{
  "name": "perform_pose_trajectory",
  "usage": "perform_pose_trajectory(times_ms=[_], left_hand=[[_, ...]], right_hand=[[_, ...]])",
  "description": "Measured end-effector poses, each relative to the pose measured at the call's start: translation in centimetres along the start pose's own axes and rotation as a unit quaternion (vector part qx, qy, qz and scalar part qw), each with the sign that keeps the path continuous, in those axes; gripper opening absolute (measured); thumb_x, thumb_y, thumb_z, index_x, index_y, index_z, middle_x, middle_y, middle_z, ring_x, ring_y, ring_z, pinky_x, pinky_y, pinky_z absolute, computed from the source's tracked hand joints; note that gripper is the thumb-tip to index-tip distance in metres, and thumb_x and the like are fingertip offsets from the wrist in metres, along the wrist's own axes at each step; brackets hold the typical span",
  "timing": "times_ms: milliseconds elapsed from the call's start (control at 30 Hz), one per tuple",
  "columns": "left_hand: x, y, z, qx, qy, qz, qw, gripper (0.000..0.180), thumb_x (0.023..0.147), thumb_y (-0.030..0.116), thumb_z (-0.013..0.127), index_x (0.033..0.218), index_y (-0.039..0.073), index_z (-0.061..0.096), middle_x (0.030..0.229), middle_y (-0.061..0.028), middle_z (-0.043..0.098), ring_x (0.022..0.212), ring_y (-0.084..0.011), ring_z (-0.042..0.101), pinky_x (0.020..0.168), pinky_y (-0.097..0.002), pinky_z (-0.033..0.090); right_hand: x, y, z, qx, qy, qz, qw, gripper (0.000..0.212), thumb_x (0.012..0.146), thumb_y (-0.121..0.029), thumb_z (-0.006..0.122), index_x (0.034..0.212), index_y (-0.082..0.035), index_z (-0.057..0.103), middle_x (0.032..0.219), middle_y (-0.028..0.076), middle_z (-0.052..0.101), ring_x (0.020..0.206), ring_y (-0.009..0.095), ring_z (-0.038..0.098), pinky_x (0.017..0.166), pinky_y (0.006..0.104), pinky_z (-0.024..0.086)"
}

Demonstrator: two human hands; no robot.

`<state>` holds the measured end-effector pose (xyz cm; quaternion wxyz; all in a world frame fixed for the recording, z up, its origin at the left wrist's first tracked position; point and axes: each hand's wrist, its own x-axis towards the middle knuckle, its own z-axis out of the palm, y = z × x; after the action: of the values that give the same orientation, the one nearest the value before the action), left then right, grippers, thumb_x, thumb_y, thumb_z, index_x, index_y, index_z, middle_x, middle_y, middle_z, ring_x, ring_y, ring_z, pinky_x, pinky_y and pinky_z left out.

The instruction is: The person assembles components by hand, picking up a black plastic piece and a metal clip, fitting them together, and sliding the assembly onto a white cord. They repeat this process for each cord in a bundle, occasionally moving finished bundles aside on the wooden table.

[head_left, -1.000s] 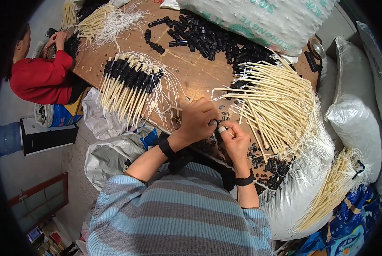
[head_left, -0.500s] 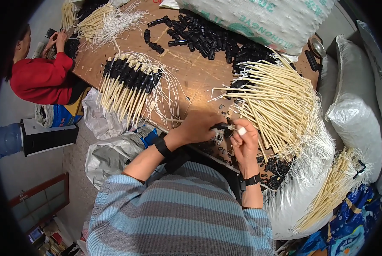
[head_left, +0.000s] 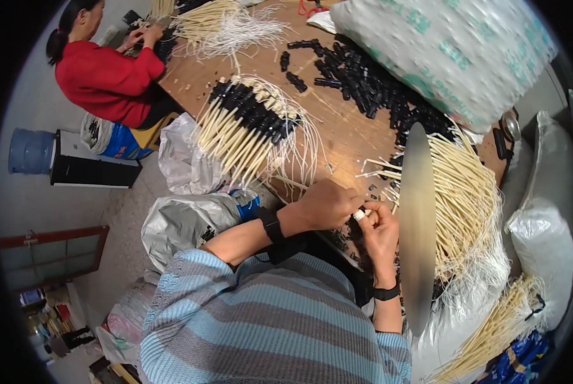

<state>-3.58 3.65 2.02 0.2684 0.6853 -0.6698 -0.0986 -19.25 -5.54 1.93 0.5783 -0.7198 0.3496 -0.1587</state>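
Both my hands are together over the table's near edge. My left hand [head_left: 325, 205] is closed around a thin tan rod [head_left: 289, 182], whose end sticks out on its left; the rest is hidden by the fingers. Thumb and fingers of my right hand [head_left: 380, 235] are pinched right against the left fingertips, with a white wrap on the thumb. Whatever it grips is too small to tell. Beyond my left hand lies a row of tan rods with black sockets [head_left: 251, 118] and white wires. To the right is a large heap of tan rods [head_left: 465, 198].
Loose black sockets [head_left: 357, 77] cover the far table beside a big white sack [head_left: 446, 57]. A person in red [head_left: 104, 83] works at the far left. Plastic bags [head_left: 187, 221] stand left of me. A smooth oval patch [head_left: 417, 230] hides part of the rod heap.
The view has shifted, so the table and sacks sit farther right. My hands have come closer together, and the black socket seen between them is now mostly hidden.
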Motion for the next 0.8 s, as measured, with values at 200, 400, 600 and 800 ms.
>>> perform_pose_trajectory(times_ms=[200,400,600,800], left_hand=[[-0.8,-5.4,-4.3,0.138,0.273,-0.012,0.952,0.019,0.061,0.008,0.065,0.079,0.011,0.063,0.078,-0.0036,0.06,0.081,-0.0273,0.058,0.077,-0.0426,0.041],[-2.4,-8.4,-5.5,0.343,0.249,-0.222,0.878,0.045,0.054,0.014,0.073,0.098,0.009,0.064,0.122,-0.0082,0.054,0.12,-0.0283,0.045,0.104,-0.0531,0.023],[1.8,-5.9,-1.0,0.11,0.207,-0.077,0.969,0.042,0.061,0.01,0.069,0.103,0.011,0.065,0.115,-0.0081,0.058,0.111,-0.0288,0.051,0.095,-0.0466,0.037],[10.9,-3.8,3.8,-0.03,0.019,-0.003,0.999,0.033,0.077,0.002,0.053,0.105,0.012,0.068,0.107,-0.009,0.064,0.103,-0.0298,0.057,0.086,-0.0404,0.049]], right_hand=[[1.0,-1.0,0.2,-0.051,0.209,-0.159,0.964,0.017,0.087,-0.005,0.066,0.104,-0.001,0.067,0.093,0.009,0.069,0.075,0.011,0.064,0.056,0.0214,0.05],[0.0,-2.8,1.2,-0.321,-0.042,-0.297,0.898,0.027,0.076,-0.011,0.072,0.103,-0.008,0.069,0.097,0.012,0.068,0.09,0.032,0.065,0.08,0.0385,0.053],[-0.1,1.5,-4.5,-0.295,0.136,-0.133,0.937,0.018,0.076,-0.009,0.073,0.094,-0.005,0.069,0.083,0.014,0.066,0.07,0.03,0.064,0.062,0.0362,0.048],[0.2,0.6,-7.8,-0.395,0.203,-0.138,0.885,0.017,0.074,-0.004,0.071,0.09,-0.004,0.066,0.084,0.014,0.063,0.075,0.033,0.061,0.064,0.0377,0.048]])
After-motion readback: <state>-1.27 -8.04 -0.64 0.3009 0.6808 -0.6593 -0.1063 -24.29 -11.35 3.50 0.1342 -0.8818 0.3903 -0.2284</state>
